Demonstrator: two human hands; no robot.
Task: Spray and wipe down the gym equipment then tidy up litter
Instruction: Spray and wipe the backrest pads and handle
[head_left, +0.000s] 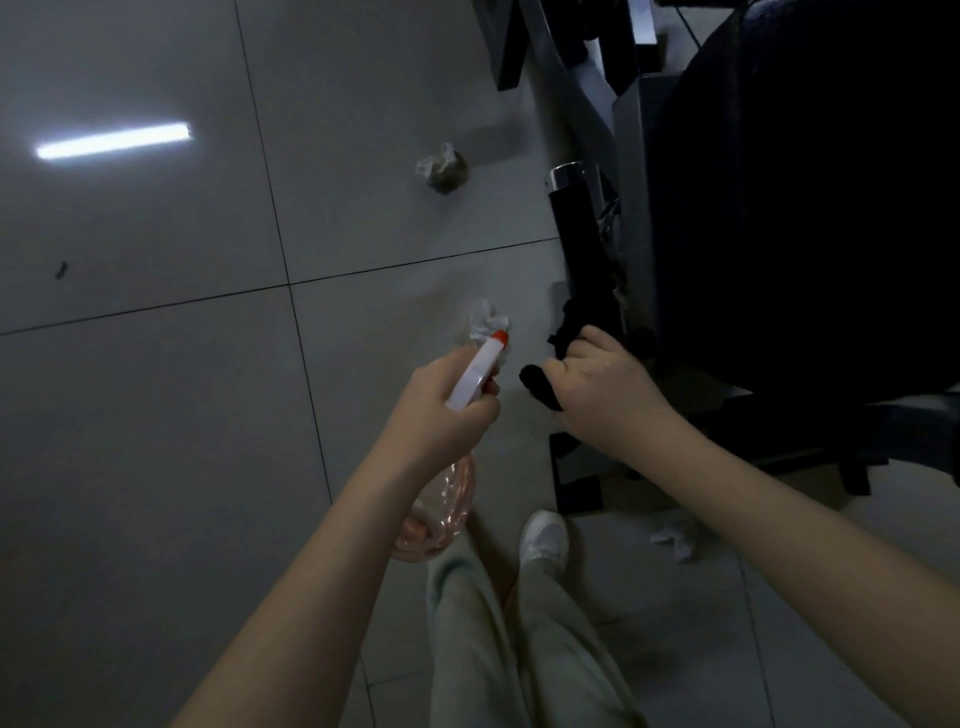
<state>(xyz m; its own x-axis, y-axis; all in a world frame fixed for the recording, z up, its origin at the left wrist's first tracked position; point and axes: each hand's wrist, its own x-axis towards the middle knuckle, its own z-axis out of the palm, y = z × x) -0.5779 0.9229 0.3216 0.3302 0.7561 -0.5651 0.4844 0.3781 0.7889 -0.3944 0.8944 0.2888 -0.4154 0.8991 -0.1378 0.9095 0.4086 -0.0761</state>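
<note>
Black crumpled cloth (540, 387) is clenched in the right hand (597, 384), just beside the dark gym machine (779, 208). Left of it, the left hand (447, 410) grips a clear spray bottle (475, 374) with a white, orange-tipped head; crumpled paper wads (441, 169) lie near it.

Glossy grey tiled floor (156, 415) with dark grout lines, a strip-light reflection (113, 140), and a small dark speck (62, 269) at left.
</note>
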